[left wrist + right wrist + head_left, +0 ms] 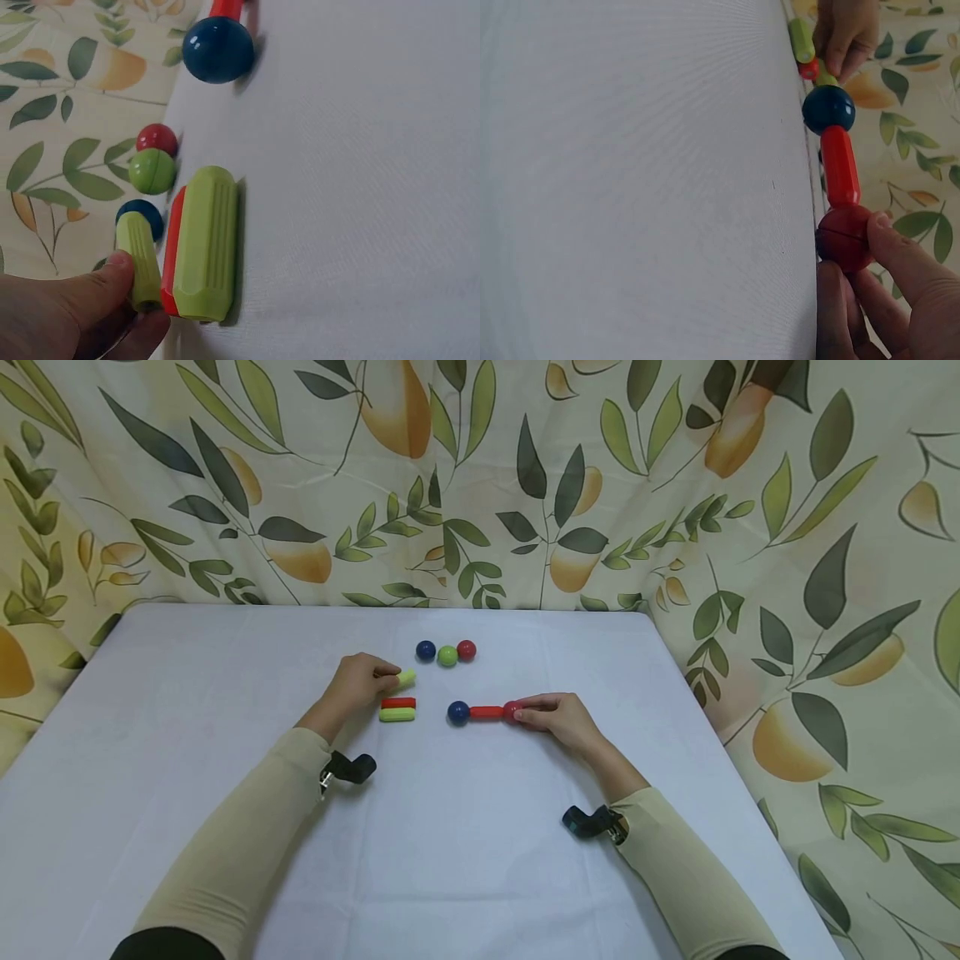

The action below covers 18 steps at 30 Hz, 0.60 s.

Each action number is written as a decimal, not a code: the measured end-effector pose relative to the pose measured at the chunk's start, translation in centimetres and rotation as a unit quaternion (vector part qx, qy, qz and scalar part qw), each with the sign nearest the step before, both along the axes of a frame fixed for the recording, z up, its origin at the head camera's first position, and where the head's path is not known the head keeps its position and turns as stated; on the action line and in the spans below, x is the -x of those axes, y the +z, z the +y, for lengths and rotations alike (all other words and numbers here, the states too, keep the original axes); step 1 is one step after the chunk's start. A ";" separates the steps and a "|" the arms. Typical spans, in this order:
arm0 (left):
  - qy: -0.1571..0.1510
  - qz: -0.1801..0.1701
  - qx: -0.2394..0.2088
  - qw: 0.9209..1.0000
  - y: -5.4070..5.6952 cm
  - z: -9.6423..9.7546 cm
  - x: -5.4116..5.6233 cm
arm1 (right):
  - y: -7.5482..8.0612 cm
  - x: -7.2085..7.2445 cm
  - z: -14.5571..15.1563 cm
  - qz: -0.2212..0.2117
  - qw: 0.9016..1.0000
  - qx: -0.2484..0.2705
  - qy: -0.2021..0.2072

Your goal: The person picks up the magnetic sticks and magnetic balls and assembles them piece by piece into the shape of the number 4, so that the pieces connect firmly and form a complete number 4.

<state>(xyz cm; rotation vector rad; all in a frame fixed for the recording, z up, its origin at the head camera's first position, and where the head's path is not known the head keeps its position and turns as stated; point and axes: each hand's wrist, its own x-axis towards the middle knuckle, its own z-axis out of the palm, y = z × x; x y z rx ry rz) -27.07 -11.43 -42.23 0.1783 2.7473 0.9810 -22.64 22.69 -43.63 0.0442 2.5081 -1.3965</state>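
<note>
Between thumb and fingers my left hand (362, 681) pinches a light green stick (139, 259), above the table's far middle. Just nearer to me lie a red stick (398, 702) and another green stick (206, 247), side by side. My right hand (558, 718) grips a red ball (846, 238) at the right end of a joined piece. That piece runs from the red ball through a red stick (841, 166) to a dark blue ball (458, 712) at its left end.
Behind the hands, a dark blue ball (426, 650), a green ball (447, 656) and a red ball (467, 650) sit in a row. A white cloth covers the table (450, 877). Leaf-patterned fabric (480, 485) hangs beyond its far edge.
</note>
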 end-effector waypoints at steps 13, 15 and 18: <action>0.044 -0.048 -0.090 0.994 0.4 0.7 -0.3 | -0.1 0.0 0.0 0.002 1.000 0.000 -0.001; 0.052 -0.049 -0.106 0.992 0.5 1.0 -0.4 | 0.0 0.0 0.0 0.001 1.000 0.002 0.000; 0.061 -0.052 -0.126 0.989 0.8 1.6 -0.5 | 0.0 0.0 0.0 0.001 1.000 0.002 0.001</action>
